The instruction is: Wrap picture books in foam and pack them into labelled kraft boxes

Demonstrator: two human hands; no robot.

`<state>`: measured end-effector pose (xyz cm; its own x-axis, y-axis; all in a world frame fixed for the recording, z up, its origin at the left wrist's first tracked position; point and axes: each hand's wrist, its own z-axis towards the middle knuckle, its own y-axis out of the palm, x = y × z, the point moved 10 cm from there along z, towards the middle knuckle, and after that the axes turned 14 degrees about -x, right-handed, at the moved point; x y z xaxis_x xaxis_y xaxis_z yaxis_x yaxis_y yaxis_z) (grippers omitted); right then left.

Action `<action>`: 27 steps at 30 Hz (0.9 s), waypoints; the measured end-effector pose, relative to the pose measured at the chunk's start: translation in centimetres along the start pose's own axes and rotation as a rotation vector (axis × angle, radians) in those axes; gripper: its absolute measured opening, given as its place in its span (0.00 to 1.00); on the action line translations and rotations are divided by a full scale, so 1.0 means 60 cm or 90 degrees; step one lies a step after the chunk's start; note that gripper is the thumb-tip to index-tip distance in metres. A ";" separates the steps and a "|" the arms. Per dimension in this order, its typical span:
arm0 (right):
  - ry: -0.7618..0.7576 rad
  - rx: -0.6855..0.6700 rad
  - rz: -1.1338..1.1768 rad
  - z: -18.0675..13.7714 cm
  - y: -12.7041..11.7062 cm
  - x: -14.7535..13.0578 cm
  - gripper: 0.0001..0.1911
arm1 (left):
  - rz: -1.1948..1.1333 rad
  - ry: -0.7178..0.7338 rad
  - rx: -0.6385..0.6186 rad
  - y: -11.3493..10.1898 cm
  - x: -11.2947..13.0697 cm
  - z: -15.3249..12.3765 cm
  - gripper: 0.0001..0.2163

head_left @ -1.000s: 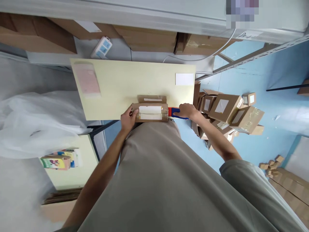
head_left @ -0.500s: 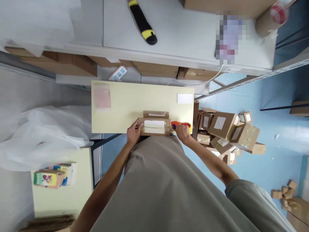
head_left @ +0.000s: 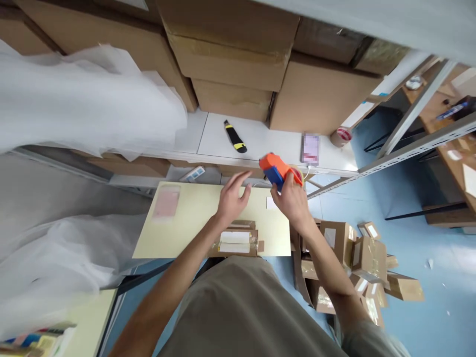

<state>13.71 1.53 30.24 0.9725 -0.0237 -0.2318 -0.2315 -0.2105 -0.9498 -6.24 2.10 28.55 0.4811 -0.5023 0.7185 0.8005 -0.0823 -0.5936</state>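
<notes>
My right hand (head_left: 292, 201) is raised above the pale yellow table (head_left: 186, 225) and grips an orange and blue tape dispenser (head_left: 277, 169). My left hand (head_left: 231, 197) is lifted beside it, fingers spread, holding nothing. Below both hands a taped brown cardboard box with a white label (head_left: 234, 243) lies at the table's near edge. A smaller brown box (head_left: 243, 224) sits just behind it.
A grey shelf (head_left: 256, 141) behind the table carries a black and yellow utility knife (head_left: 235, 136), a tape roll (head_left: 341, 136) and large cardboard cartons (head_left: 230, 54). Several small boxes (head_left: 357, 253) are heaped on the blue floor at right. White plastic sheeting (head_left: 67, 114) lies left.
Both hands have left the box and risen. The right hand lifted the tape dispenser off the table's right edge. My view has tilted up toward the shelf.
</notes>
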 end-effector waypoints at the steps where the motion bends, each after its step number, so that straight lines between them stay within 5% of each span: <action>1: -0.040 0.047 0.012 0.026 -0.024 -0.016 0.21 | -0.002 0.033 0.014 -0.005 0.026 0.032 0.18; 5: -0.132 0.161 0.028 0.129 -0.060 -0.051 0.17 | -0.019 0.108 0.038 -0.010 0.078 0.100 0.17; 9: -0.086 0.159 0.017 0.213 -0.034 -0.044 0.20 | -0.042 0.089 0.033 -0.006 0.069 0.091 0.16; 13: -0.113 0.180 0.041 0.231 -0.014 -0.035 0.24 | -0.055 0.023 0.022 -0.007 0.018 0.036 0.14; 16: -0.164 0.239 0.118 0.172 0.018 -0.011 0.26 | -0.075 -0.085 0.014 -0.008 -0.074 -0.049 0.14; 19: -0.161 0.181 0.231 0.074 0.122 0.032 0.27 | -0.111 -0.279 0.023 -0.005 -0.201 -0.195 0.15; 22: -0.064 -0.028 0.305 -0.038 0.286 0.073 0.31 | -0.147 -0.500 0.005 0.016 -0.296 -0.369 0.15; 25: 0.049 -0.255 0.328 -0.146 0.432 0.091 0.31 | -0.186 -0.606 -0.067 0.053 -0.316 -0.480 0.12; 27: 0.078 -0.329 0.344 -0.190 0.481 0.087 0.26 | -0.199 -0.626 -0.114 0.075 -0.308 -0.509 0.13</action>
<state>12.38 -15.81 4.02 0.7307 -0.3551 -0.5831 -0.6635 -0.5702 -0.4843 -22.42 -15.29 1.54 0.4040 0.4784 0.7797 0.9136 -0.2538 -0.3177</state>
